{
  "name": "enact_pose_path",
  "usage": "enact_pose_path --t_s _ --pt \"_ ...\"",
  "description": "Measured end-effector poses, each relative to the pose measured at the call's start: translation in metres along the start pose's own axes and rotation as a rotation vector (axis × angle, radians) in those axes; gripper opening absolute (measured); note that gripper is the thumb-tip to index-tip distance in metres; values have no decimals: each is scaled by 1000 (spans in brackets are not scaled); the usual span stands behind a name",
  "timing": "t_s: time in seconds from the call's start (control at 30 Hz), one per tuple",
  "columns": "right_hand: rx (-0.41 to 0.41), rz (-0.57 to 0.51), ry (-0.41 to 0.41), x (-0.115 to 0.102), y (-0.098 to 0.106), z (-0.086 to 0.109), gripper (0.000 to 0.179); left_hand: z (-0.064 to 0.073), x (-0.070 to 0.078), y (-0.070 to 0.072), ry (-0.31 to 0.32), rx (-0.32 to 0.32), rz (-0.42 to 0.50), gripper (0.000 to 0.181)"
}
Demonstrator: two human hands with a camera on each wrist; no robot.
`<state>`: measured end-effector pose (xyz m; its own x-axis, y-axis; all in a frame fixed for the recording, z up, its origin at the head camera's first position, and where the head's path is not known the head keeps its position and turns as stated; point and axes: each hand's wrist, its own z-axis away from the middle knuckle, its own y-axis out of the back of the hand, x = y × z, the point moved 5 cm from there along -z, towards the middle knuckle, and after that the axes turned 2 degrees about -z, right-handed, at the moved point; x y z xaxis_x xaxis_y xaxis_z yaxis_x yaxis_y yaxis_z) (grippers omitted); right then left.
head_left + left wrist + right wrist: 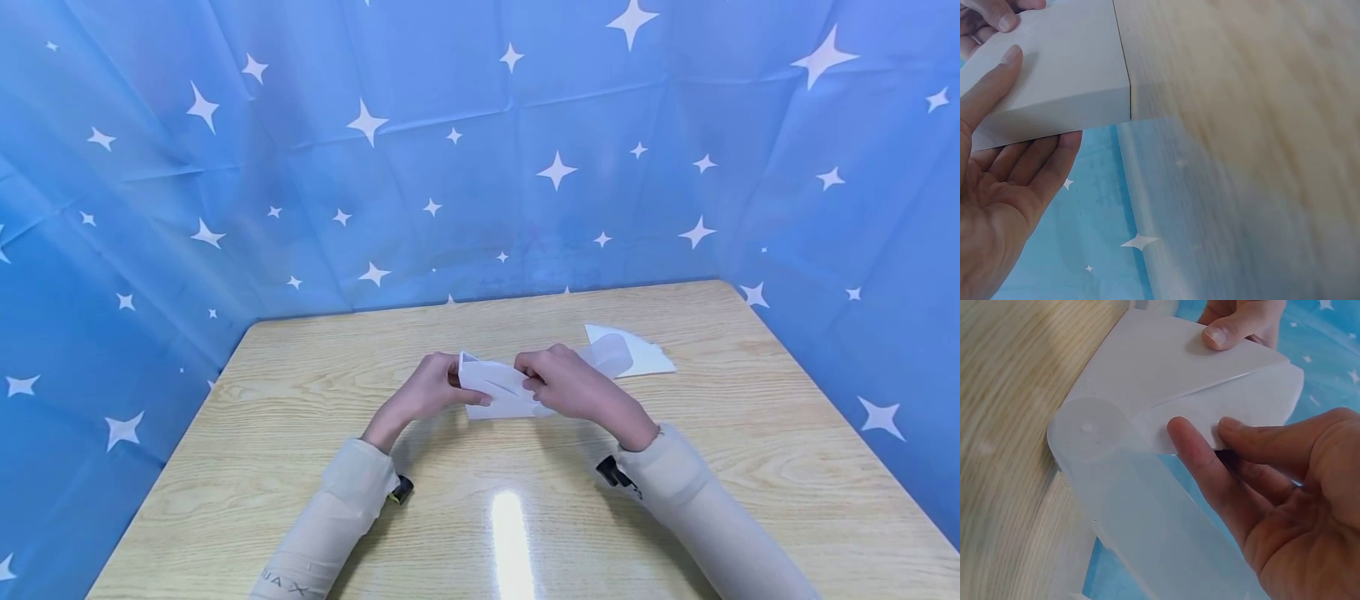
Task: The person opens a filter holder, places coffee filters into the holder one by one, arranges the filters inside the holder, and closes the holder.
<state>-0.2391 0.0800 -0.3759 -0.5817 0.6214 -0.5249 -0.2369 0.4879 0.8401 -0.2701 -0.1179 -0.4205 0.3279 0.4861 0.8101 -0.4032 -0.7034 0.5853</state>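
Note:
A white flat box (495,387) with a finely textured face is held up over the table between both hands. My left hand (435,387) grips its left end, thumb on the face and fingers underneath, as the left wrist view shows. At the right end, my right hand (566,382) pinches the edge of a smooth white flap (1235,403) between thumb and fingers. A long translucent plastic strip (1135,506) with rounded ends overlaps the box's corner. It runs on behind the right hand, and its far end shows past that hand in the head view.
Behind the strip's far end, a white sheet (648,357) with a pointed corner lies on the wooden table (300,392). Blue cloth (450,192) with white stars hangs along the back and both sides. A bright reflection falls on the table's near part.

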Motion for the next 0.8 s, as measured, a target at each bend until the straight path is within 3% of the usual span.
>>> enact_pose_path --t_s 0.8 --pt "-36 9 -8 2 -8 -1 20 0 -1 -1 6 3 2 33"
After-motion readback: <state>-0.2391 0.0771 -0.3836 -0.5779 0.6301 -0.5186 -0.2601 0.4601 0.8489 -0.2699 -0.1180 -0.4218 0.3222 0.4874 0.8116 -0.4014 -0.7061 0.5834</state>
